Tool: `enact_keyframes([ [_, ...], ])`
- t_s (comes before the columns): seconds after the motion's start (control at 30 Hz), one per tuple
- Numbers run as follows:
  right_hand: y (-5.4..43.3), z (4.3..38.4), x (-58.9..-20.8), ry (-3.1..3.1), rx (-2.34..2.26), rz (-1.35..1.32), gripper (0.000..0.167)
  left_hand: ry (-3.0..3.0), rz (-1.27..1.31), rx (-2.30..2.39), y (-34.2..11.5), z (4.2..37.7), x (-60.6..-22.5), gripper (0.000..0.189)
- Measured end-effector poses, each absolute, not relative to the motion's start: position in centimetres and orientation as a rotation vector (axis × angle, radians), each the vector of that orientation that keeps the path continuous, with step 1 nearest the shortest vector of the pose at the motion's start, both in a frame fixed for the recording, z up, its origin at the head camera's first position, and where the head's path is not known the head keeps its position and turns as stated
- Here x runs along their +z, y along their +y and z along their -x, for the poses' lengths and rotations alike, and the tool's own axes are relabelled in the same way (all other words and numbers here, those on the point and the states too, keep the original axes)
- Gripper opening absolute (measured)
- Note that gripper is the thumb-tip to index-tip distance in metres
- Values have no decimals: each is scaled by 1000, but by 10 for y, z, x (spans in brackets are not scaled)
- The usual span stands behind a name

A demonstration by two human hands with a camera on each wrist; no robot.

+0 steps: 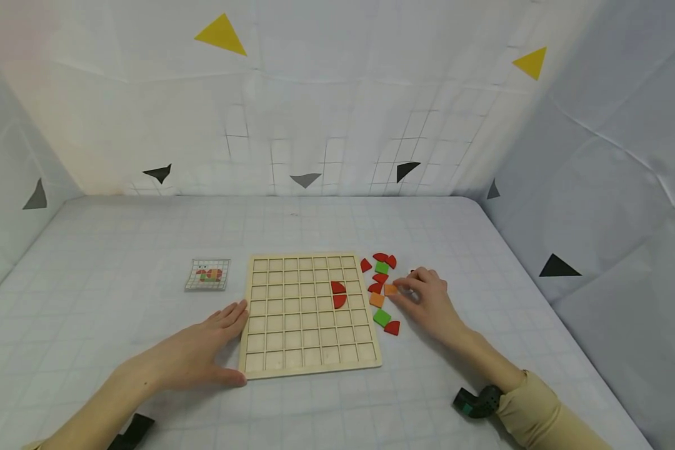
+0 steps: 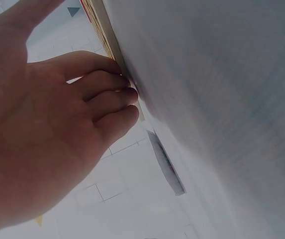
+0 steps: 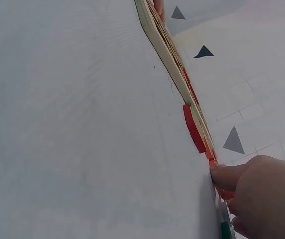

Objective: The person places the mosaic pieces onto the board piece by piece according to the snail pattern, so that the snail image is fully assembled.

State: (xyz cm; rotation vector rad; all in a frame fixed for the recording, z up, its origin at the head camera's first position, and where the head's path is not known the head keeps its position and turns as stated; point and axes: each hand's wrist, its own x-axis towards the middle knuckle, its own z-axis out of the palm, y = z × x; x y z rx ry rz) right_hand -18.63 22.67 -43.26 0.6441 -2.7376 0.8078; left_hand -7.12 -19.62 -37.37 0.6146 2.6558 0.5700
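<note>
A wooden grid board [image 1: 292, 322] lies on the table with two red quarter-circle pieces [image 1: 339, 301] in its right-hand cells. My left hand [image 1: 197, 350] rests along the board's left edge, fingers extended and thumb at the near corner; the left wrist view shows its fingertips against the rim. Right of the board, my right hand [image 1: 427, 300] pinches an orange square tile [image 1: 390, 289] between thumb and index finger, down at table level. Around it lie another orange square [image 1: 377, 300], green squares [image 1: 382, 317] and several red quarter-circles [image 1: 392, 328]. A small dark-marked piece is mostly hidden behind the right hand.
A small pattern card [image 1: 207, 275] with a coloured figure on a grid lies left of the board. White sheeting [image 1: 337, 94] with yellow, black and grey triangles rises behind the table and at both sides.
</note>
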Motion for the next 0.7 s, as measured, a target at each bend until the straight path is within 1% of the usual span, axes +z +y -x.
enact_keyframes([
  [0.3,228,186,-433,-2715,809,-675,21,2656,-607,562,-195,71,-374,111],
  [0.7,227,186,-430,-2645,877,-700,23,2657,-623,573,-196,71,-374,110],
])
